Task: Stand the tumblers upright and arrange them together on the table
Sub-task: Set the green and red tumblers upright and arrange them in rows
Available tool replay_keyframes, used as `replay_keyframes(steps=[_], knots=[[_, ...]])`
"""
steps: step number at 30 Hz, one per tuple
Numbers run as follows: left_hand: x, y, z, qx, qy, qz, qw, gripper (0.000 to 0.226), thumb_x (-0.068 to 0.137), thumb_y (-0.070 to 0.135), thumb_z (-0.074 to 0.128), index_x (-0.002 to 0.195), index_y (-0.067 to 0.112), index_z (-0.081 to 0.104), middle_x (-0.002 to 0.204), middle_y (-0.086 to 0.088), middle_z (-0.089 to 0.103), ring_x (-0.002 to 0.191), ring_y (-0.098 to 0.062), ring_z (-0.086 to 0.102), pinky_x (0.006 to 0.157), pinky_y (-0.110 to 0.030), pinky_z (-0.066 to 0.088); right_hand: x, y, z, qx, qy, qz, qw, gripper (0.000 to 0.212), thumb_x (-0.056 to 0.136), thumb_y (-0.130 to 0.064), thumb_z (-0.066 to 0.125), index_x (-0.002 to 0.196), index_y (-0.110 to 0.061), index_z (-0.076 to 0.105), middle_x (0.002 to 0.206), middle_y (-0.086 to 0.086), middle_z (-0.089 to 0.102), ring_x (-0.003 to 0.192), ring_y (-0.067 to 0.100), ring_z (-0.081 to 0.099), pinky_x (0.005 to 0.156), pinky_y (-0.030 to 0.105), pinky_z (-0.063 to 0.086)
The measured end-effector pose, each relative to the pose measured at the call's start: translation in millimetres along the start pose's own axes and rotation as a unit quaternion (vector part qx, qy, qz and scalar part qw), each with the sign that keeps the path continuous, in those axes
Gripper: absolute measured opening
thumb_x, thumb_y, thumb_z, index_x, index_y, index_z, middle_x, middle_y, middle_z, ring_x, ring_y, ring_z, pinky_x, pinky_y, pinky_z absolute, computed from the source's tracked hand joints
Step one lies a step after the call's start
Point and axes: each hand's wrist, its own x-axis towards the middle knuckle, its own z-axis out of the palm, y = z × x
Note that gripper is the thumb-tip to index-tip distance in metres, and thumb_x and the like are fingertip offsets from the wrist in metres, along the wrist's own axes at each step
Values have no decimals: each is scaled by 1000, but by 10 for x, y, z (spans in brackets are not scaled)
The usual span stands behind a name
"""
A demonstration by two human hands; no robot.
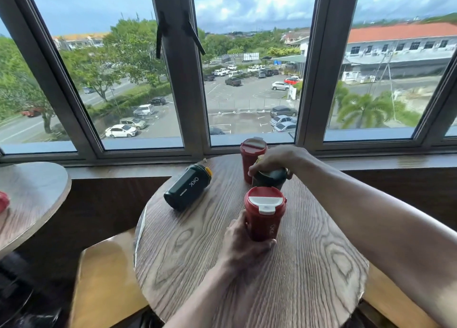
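A red tumbler with a white flip lid [265, 215] stands upright near the middle of the round wooden table [197, 258]; my left hand [243, 243] grips its lower side. Behind it stands a dark green tumbler [268, 179], with my right hand [274, 161] closed over its top. A second red tumbler [252, 156] stands upright at the table's far edge, just behind the green one. Another dark green tumbler with a yellow cap [189, 189] lies on its side to the left, cap pointing toward the window.
A window sill and dark frames [188, 120] run along the table's far side. A second round table [29, 199] with a red object [3, 201] at its edge stands at the left. Yellow-brown seats [106, 278] flank the table below.
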Motion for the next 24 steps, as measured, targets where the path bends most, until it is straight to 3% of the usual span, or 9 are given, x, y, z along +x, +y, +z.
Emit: replay_keyframes(steps=[2,5,10,14,19,24], knots=[[4,-12,4,4,-1,6,1000,78,51,57,82,119,37,52,109,7,67,100,-12,63,86,-24,49,30,-66,44,8,13,26,1000,80,75,-66,64,134,-13,55,127,14,59,104,32,63,76,37,50],[9,-25,13,7,-1,17,1000,78,51,59,82,120,35,53,111,10,67,103,-11,62,91,-30,51,56,-120,85,42,26,55,997,81,78,-63,65,136,-8,51,134,18,56,115,34,60,84,36,48],[9,-18,2,7,3,31,999,82,54,58,81,125,29,54,119,12,62,110,-9,55,94,-27,46,127,-188,203,43,75,81,993,95,67,-73,66,136,-9,52,131,16,58,108,34,65,76,36,50],[7,-21,-5,7,2,36,999,84,54,57,81,128,29,53,120,12,62,111,-9,55,95,-28,46,137,-197,266,22,89,82,992,96,73,-73,60,137,-2,48,133,17,58,115,32,62,93,38,53],[4,-28,-4,3,-3,33,999,84,54,58,79,128,30,53,120,12,62,112,-11,55,98,-35,47,137,-187,299,-22,90,96,991,103,70,-82,53,141,-7,45,140,15,53,125,31,55,100,39,48],[2,4,-26,10,-15,26,1000,70,55,58,77,116,30,57,110,10,62,106,-14,56,95,-35,48,136,-179,327,-34,65,86,994,117,62,-93,41,145,-11,41,146,15,49,128,36,52,102,46,47]])
